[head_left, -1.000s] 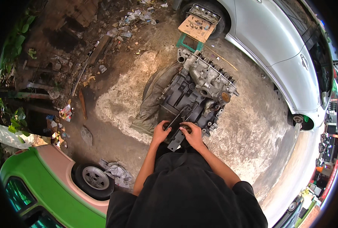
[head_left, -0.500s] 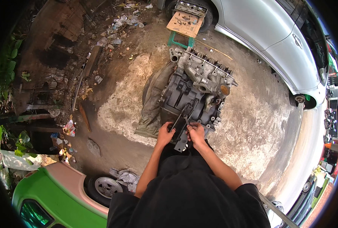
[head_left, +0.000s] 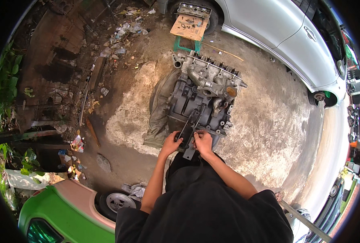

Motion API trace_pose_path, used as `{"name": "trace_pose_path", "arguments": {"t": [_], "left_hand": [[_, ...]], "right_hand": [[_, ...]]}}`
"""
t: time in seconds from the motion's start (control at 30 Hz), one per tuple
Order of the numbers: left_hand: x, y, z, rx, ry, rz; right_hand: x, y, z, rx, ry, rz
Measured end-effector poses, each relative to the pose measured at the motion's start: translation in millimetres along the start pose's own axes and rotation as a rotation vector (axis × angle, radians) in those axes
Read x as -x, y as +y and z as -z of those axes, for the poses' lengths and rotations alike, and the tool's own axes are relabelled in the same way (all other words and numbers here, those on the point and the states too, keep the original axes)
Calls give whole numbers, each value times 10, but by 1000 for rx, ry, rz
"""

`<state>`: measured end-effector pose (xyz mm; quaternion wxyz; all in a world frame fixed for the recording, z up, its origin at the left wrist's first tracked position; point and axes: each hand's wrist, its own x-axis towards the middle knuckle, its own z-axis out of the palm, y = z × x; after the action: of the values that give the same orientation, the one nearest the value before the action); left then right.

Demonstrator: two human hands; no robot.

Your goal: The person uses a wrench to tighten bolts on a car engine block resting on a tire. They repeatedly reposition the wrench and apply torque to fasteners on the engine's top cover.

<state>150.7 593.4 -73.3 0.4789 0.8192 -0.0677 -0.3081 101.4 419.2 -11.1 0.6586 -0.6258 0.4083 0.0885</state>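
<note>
An engine (head_left: 194, 97) with a dark block and a lighter metal manifold lies on the ground in front of me. A long dark metal bracket (head_left: 190, 150) with holes slants from the engine toward my lap. My left hand (head_left: 171, 143) is closed at the bracket's left side, around the lower end of a thin dark rod (head_left: 185, 129). On the other side, my right hand (head_left: 203, 142) pinches a small dark tool (head_left: 193, 129) that looks like a spanner, over the bracket. My fingers partly hide both pieces.
A dark green cloth (head_left: 157, 121) is spread under the engine's left side. Beyond it stands a green stool (head_left: 178, 43) with a board and small parts on top. A silver car (head_left: 265, 24) is at the right, a green car (head_left: 62, 210) at lower left; litter (head_left: 125, 30) lies far left.
The view has shifted slightly, so the engine sits a little farther left. My right hand has changed its angle over the bracket; my left hand stays at the rod.
</note>
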Motion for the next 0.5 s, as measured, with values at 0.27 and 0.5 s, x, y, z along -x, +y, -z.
{"name": "trace_pose_path", "arguments": {"t": [0.27,0.5], "left_hand": [[116,-79,-225,-17,127,-32],[-189,148,359,-137,-259,-32]], "right_hand": [[-65,114,15,299,103,291],[-61,75,-240,168,331,263]]}}
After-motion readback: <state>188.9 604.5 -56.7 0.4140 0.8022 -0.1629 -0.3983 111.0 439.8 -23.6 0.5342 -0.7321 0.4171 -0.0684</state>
